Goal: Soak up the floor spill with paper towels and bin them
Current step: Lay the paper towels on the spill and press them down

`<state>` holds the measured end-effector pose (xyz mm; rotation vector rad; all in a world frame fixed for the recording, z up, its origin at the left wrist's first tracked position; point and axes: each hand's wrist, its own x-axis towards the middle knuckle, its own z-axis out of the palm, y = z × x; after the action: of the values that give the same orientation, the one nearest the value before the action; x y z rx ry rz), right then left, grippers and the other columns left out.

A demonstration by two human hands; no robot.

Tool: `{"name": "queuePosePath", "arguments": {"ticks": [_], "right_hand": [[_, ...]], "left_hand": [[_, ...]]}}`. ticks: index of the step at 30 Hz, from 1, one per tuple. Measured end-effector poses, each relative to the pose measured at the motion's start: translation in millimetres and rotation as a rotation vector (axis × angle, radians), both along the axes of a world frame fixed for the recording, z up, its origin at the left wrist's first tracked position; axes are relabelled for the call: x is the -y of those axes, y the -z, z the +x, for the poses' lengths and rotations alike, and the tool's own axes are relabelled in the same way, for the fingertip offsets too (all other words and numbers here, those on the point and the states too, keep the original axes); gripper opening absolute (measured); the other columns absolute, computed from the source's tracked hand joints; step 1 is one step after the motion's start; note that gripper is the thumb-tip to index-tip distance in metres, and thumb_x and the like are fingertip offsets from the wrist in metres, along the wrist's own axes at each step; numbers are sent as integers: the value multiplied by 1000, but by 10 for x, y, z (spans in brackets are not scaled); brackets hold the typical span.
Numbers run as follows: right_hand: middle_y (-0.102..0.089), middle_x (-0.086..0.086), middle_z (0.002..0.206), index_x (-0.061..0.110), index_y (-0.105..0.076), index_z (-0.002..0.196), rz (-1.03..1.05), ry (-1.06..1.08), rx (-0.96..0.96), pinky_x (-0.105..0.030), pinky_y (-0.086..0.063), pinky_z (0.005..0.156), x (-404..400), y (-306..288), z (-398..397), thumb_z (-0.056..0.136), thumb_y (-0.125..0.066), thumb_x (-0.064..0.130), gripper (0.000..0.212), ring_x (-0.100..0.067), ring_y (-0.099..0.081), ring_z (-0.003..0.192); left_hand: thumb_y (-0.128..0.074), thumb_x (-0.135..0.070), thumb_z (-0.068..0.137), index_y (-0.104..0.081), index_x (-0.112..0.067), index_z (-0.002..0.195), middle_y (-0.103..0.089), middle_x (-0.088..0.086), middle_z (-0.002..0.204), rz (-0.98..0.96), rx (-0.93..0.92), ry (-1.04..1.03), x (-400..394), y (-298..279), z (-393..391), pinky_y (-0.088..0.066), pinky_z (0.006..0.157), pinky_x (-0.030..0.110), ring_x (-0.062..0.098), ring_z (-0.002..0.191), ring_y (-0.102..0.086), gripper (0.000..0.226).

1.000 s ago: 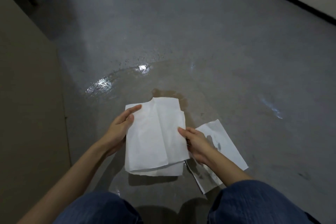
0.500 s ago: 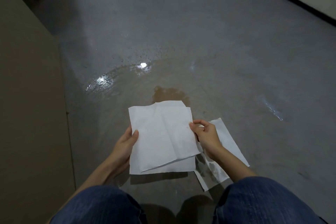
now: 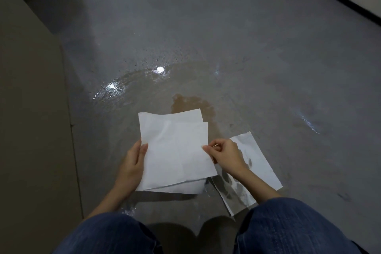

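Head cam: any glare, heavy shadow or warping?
Head view: two bright glare spots on the wet brownish floor spill; dim light overall, dark top-left corner; white paper towels cast a shadow beneath; wall baseline top right bows, wide-angle distortion; towels and hands look sharp.

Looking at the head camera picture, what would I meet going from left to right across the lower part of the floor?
Left hand → dry paper towels held in both hands → right hand → wet-stained paper towel lying flat on the floor.
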<state>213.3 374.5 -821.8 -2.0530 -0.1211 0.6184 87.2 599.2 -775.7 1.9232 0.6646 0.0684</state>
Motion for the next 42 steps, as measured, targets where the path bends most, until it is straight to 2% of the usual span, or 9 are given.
{"name": "queuePosePath", "arguments": {"ticks": [5,11,18,23,27,31,35,39,42], "right_hand": [[-68,0,69,13,-70,77,-98,-42,117,-20,-52,61,-177,92,27,90,-65,34,25,-11,-64,63],[-63,5,67,17,-65,77,-126,-32,161,-6,-37,50,-163,247,68,91,-66,28,18,-1,-56,60],[-62,2,71,10,-66,82,-238,51,258,-11,-38,55,27,464,78,92,-65,25,18,-7,-56,63],[-53,-7,134,13,-50,134,-450,-55,582,-30,-46,92,16,519,62,88,-69,30,52,-22,-54,114],[-14,-4,162,17,-21,153,-491,-530,814,-46,-16,118,-166,693,19,98,-40,50,67,-25,-16,148],[22,3,158,24,5,155,-655,-711,614,-53,9,118,-194,1008,-127,99,-18,61,71,-23,13,149],[18,3,161,26,3,155,-487,-538,564,-46,13,118,-271,775,-181,93,-16,68,77,-20,17,148],[-58,-3,134,21,-51,132,211,-221,-250,-29,-44,101,-516,275,-320,74,-38,84,87,-17,-57,118],[-57,-10,134,18,-48,135,470,-86,-817,-41,-42,105,-572,56,-320,80,-47,73,78,-29,-55,121]], "left_hand": [[-46,-30,98,-43,-12,142,-60,5,125,101,-15,-73,-218,65,-34,-50,93,40,21,106,-60,48],[-51,-26,97,-68,3,104,-67,23,78,446,-111,-227,-718,-41,-300,-39,58,34,34,71,-62,34],[-46,-19,100,-65,9,81,-58,20,63,566,-149,-299,-928,-198,-379,-38,58,42,33,60,-53,38],[-45,-18,100,-68,9,90,-63,28,70,600,-99,-280,-873,-235,-359,-34,59,36,27,62,-50,37],[-45,-21,100,-68,8,86,-55,19,58,582,-82,-277,-873,-224,-350,-33,56,36,31,59,-52,39],[-45,-28,100,-59,11,75,-57,21,63,387,-59,-299,-877,-246,-342,-37,56,37,28,61,-53,49],[-49,-28,98,-59,4,77,-59,14,71,-59,17,-439,-747,-291,-273,-41,55,28,22,64,-54,40],[-52,-30,97,-62,-6,78,-70,-2,58,-316,68,-495,-659,-259,-213,-53,53,20,7,50,-64,31],[-50,-28,98,-61,-5,79,-70,-2,55,-384,87,-477,-581,-258,-125,-51,45,16,6,47,-65,32]]}}
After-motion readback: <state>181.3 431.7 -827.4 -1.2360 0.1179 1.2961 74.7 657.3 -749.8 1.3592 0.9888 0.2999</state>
